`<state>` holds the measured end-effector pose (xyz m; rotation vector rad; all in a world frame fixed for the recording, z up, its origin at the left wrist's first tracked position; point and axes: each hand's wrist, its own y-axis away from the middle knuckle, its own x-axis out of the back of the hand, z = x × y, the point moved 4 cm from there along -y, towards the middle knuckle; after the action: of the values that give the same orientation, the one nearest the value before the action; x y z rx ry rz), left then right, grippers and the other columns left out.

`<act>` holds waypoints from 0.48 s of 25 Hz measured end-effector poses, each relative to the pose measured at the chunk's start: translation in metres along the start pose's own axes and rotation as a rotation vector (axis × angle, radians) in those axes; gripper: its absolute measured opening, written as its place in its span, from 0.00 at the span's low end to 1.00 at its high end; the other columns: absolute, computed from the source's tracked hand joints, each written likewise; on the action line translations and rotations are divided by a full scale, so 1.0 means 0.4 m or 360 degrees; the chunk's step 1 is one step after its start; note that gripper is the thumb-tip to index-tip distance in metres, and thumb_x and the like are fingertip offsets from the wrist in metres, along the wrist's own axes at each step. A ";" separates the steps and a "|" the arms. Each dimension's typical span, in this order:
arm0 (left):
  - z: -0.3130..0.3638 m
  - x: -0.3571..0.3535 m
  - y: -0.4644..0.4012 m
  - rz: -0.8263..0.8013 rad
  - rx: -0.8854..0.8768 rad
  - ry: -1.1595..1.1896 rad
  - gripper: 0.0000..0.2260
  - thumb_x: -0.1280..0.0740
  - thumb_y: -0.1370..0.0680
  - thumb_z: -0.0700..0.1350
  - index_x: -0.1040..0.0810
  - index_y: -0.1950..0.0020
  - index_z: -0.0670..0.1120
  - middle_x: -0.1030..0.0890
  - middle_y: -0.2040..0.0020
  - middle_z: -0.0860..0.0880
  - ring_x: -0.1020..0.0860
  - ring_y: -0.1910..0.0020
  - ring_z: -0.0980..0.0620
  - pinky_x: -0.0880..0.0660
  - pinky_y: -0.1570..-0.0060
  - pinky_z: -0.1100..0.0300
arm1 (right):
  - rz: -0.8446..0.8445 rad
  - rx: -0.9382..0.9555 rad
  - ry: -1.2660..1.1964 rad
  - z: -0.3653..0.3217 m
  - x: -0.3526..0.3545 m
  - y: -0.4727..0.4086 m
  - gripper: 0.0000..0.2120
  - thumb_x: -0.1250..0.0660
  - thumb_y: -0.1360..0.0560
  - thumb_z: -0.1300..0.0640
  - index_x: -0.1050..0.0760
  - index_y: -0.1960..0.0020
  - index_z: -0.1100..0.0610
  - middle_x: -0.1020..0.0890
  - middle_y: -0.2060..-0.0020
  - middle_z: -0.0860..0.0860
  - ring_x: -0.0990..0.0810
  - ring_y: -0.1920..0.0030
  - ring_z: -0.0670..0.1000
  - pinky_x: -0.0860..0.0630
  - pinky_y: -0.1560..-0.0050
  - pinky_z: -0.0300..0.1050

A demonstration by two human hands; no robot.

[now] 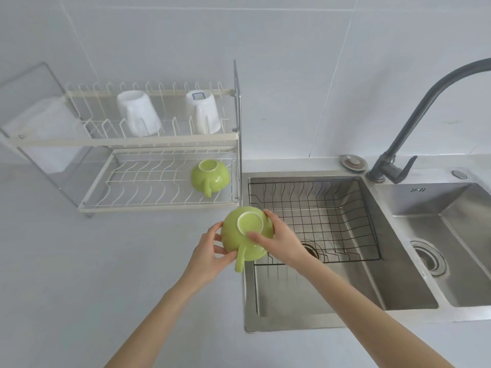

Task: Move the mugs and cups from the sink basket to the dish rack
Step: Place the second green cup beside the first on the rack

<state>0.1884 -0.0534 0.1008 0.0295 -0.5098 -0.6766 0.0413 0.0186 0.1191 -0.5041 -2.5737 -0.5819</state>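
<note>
A green cup [240, 241] hangs upside down above the counter, just left of the sink's edge, with its handle pointing toward me. My left hand [210, 254] grips its left side and my right hand [281, 239] holds its right side and base. A second green cup [210, 177] lies inverted on the lower shelf of the dish rack [159, 204]. Two white mugs [138, 112] [203, 111] stand inverted on the upper shelf. The wire sink basket [318, 208] holds nothing that I can see.
A dark faucet [414, 120] arches over the double steel sink [372, 288]. A second basin [451, 235] with a drain lies at the right. White counter [93, 274] spreads in front of the rack. A tiled wall stands behind.
</note>
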 end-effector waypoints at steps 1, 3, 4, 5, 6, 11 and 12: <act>-0.010 0.021 0.003 0.0014 -0.0006 -0.0016 0.29 0.29 0.29 0.42 0.38 0.32 0.49 0.29 0.42 0.47 0.22 0.57 0.56 0.27 0.52 0.59 | -0.0036 0.0010 0.0023 -0.016 -0.022 0.000 0.38 0.31 0.29 0.48 0.46 0.25 0.51 0.32 0.32 0.56 0.32 0.32 0.54 0.33 0.34 0.47; -0.027 0.062 0.008 0.0034 -0.0015 -0.0048 0.29 0.29 0.29 0.42 0.37 0.32 0.47 0.28 0.41 0.47 0.22 0.57 0.56 0.26 0.49 0.57 | -0.0076 0.0034 0.0063 -0.045 -0.063 -0.004 0.40 0.29 0.30 0.49 0.48 0.25 0.51 0.34 0.31 0.57 0.34 0.31 0.55 0.33 0.34 0.46; -0.036 0.083 0.011 0.0046 -0.0023 -0.0060 0.29 0.29 0.30 0.43 0.37 0.32 0.47 0.28 0.40 0.47 0.23 0.57 0.57 0.25 0.48 0.56 | -0.0076 0.0045 0.0073 -0.059 -0.083 -0.008 0.41 0.28 0.31 0.49 0.48 0.25 0.52 0.33 0.31 0.57 0.34 0.31 0.55 0.33 0.34 0.47; -0.042 0.103 0.011 0.0060 -0.0035 -0.0075 0.29 0.28 0.30 0.43 0.37 0.32 0.48 0.28 0.40 0.46 0.23 0.57 0.58 0.25 0.48 0.56 | -0.0069 0.0063 0.0075 -0.072 -0.100 -0.013 0.42 0.28 0.31 0.50 0.48 0.25 0.52 0.33 0.31 0.57 0.34 0.31 0.55 0.33 0.34 0.47; -0.048 0.120 0.010 0.0073 -0.0048 -0.0090 0.29 0.28 0.30 0.43 0.37 0.32 0.48 0.28 0.40 0.46 0.23 0.57 0.59 0.25 0.49 0.56 | -0.0061 0.0079 0.0077 -0.085 -0.114 -0.018 0.42 0.27 0.31 0.50 0.48 0.25 0.52 0.33 0.31 0.57 0.34 0.31 0.55 0.33 0.34 0.47; -0.069 0.203 -0.013 0.0138 -0.0056 -0.0024 0.28 0.28 0.30 0.42 0.36 0.33 0.46 0.27 0.43 0.50 0.22 0.51 0.53 0.26 0.49 0.58 | -0.0071 0.0166 0.0157 -0.166 -0.166 -0.056 0.41 0.29 0.30 0.50 0.49 0.25 0.52 0.35 0.30 0.56 0.36 0.28 0.56 0.35 0.33 0.47; -0.072 0.219 -0.023 0.0151 -0.0050 0.0010 0.28 0.28 0.30 0.41 0.35 0.33 0.45 0.27 0.43 0.50 0.22 0.47 0.50 0.26 0.47 0.57 | -0.0067 0.0189 0.0166 -0.183 -0.175 -0.070 0.41 0.29 0.30 0.50 0.48 0.25 0.52 0.35 0.30 0.56 0.36 0.28 0.55 0.35 0.33 0.47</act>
<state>0.2543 -0.1176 0.1126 -0.0221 -0.4913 -0.5914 0.1123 -0.0571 0.1347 -0.3703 -2.5069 -0.4534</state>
